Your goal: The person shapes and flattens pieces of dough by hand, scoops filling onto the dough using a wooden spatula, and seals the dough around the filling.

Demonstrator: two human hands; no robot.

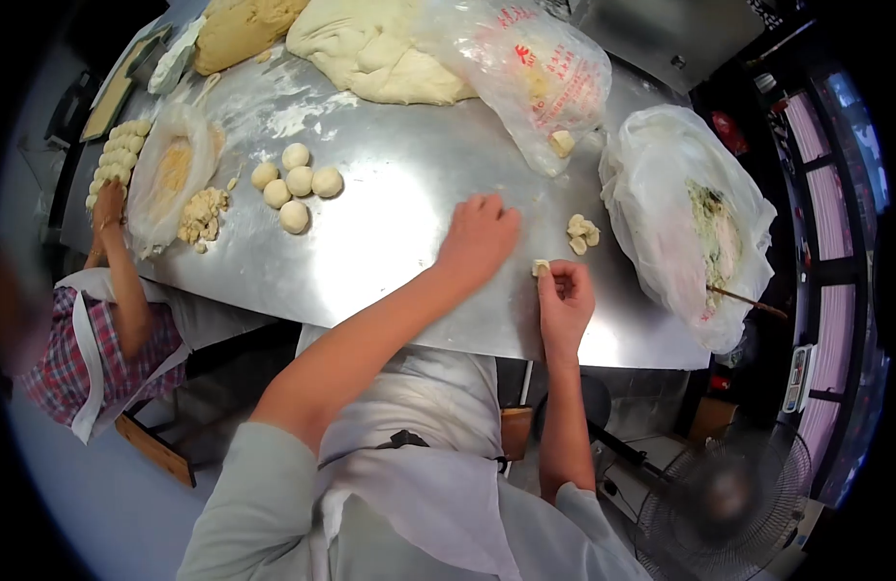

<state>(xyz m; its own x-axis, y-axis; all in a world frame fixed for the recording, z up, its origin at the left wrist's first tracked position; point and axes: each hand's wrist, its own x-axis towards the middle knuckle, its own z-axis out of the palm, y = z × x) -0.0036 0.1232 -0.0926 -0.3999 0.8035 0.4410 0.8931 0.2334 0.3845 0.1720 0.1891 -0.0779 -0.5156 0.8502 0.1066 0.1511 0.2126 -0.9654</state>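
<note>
My right hand (566,302) pinches a small piece of dough (541,266) between thumb and fingers, just above the metal table's near side. My left hand (480,237) is cupped palm down against the tabletop, its fingers curled together and slightly blurred. Whatever lies under that palm is hidden. A small cluster of dough pieces (582,233) sits on the table just beyond my right hand. Left of my left hand is a group of several round dough balls (299,181).
A large dough mass (375,53) lies at the back, partly under printed plastic (540,73). A plastic bag of filling (661,184) with a stick stands right. On the left, a co-worker's hand (109,205) touches rows of dough pieces (123,153) near a bag of crumbly filling (174,174).
</note>
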